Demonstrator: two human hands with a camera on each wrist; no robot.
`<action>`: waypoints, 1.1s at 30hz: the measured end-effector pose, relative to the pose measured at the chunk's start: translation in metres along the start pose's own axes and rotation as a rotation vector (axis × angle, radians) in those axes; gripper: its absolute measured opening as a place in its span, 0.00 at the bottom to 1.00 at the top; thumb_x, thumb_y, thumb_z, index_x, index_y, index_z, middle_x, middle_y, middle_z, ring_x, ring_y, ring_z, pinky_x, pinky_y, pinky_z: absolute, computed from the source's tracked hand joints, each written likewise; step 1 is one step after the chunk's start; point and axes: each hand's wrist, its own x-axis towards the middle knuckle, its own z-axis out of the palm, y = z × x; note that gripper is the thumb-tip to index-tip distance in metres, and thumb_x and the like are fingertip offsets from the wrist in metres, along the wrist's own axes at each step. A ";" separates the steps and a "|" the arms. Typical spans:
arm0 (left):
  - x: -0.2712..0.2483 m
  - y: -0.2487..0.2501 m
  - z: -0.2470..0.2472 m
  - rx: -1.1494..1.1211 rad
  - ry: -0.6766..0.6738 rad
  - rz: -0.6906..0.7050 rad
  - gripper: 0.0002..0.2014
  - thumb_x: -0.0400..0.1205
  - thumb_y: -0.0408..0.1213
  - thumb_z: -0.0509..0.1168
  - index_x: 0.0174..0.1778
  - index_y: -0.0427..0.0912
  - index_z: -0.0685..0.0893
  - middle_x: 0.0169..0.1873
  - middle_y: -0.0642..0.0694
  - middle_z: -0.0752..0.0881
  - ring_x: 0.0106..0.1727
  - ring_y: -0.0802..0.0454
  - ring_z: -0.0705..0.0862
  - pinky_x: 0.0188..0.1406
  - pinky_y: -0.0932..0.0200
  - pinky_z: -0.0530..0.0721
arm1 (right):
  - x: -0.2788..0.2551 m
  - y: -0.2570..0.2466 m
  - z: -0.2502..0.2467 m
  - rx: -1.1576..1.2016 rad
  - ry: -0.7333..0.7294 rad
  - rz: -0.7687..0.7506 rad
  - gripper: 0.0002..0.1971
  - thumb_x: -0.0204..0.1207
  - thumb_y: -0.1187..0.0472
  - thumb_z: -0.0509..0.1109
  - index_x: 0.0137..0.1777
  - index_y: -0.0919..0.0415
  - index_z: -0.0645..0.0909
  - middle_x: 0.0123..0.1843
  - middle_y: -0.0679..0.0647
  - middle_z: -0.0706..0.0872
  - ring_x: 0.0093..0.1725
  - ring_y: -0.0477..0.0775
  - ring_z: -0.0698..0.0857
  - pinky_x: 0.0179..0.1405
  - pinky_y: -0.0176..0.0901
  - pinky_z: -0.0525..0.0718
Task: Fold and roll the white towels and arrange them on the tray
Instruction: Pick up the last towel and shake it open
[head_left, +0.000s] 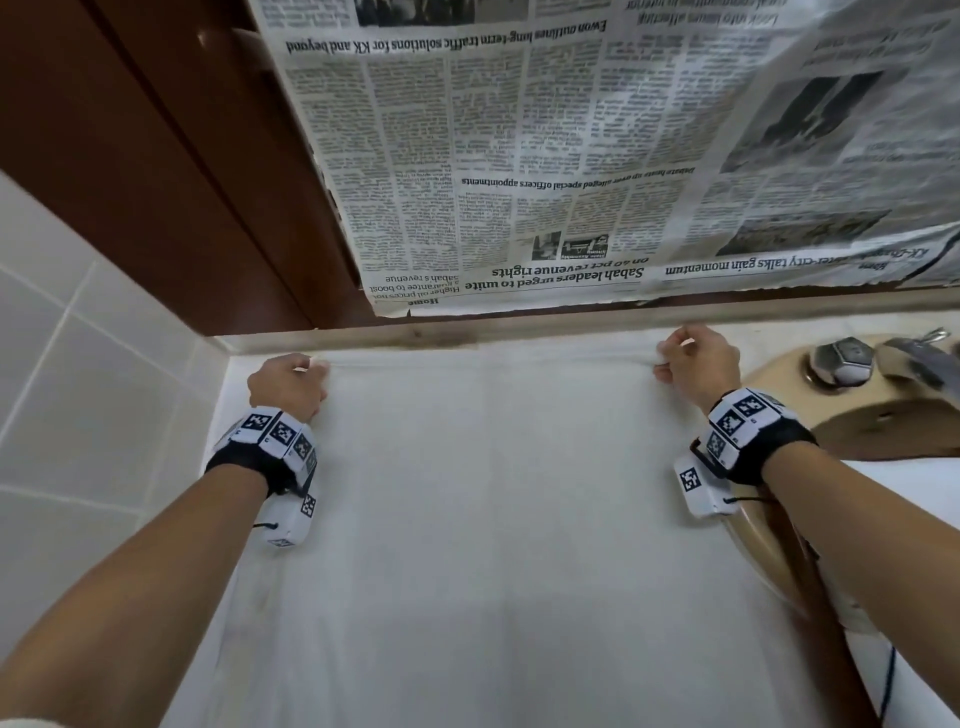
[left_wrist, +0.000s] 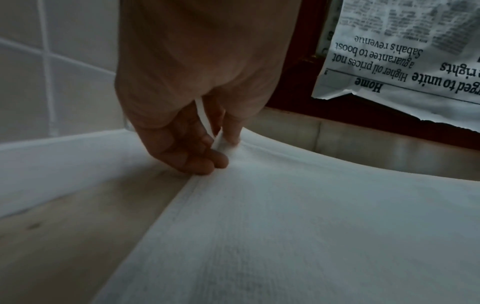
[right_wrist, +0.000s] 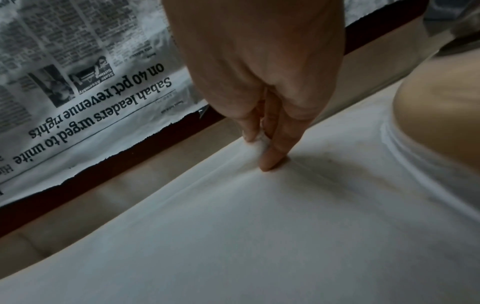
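Your white towel (head_left: 493, 493) lies spread flat over the counter (left_wrist: 64, 236), its far edge running just short of the newspaper (head_left: 545, 156) that hangs upside down behind it. Your left hand (head_left: 287, 383) pinches the towel's far left corner, the cloth nipped between thumb and curled fingers (left_wrist: 197, 162), with bare counter showing just outside that corner. Your right hand (head_left: 698, 362) pinches the far right corner the same way, a small fold of cloth caught between its fingertips (right_wrist: 272, 156). Beyond the towel's right edge sits the beige sink (head_left: 883, 436) with its tap (head_left: 844, 361); the towel's right side drapes over the basin's rim.
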 end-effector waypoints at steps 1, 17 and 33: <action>0.003 -0.002 0.002 0.029 -0.004 0.005 0.09 0.77 0.48 0.70 0.48 0.49 0.89 0.35 0.43 0.92 0.41 0.40 0.91 0.52 0.46 0.91 | 0.000 -0.001 0.002 -0.009 0.011 0.008 0.04 0.80 0.63 0.67 0.44 0.59 0.80 0.40 0.65 0.90 0.26 0.47 0.88 0.38 0.28 0.85; -0.105 0.023 0.103 0.747 -0.407 0.582 0.28 0.89 0.62 0.40 0.86 0.68 0.45 0.87 0.59 0.39 0.88 0.44 0.38 0.83 0.31 0.42 | -0.091 -0.029 0.103 -0.862 -0.589 -0.586 0.32 0.87 0.38 0.40 0.87 0.45 0.38 0.88 0.41 0.35 0.87 0.52 0.36 0.84 0.62 0.40; -0.111 -0.024 0.052 0.671 -0.316 0.523 0.35 0.84 0.63 0.33 0.88 0.56 0.52 0.88 0.54 0.45 0.88 0.43 0.44 0.82 0.29 0.47 | -0.111 0.000 0.058 -0.845 -0.482 -0.441 0.36 0.84 0.37 0.33 0.87 0.55 0.36 0.86 0.48 0.31 0.87 0.53 0.36 0.84 0.58 0.36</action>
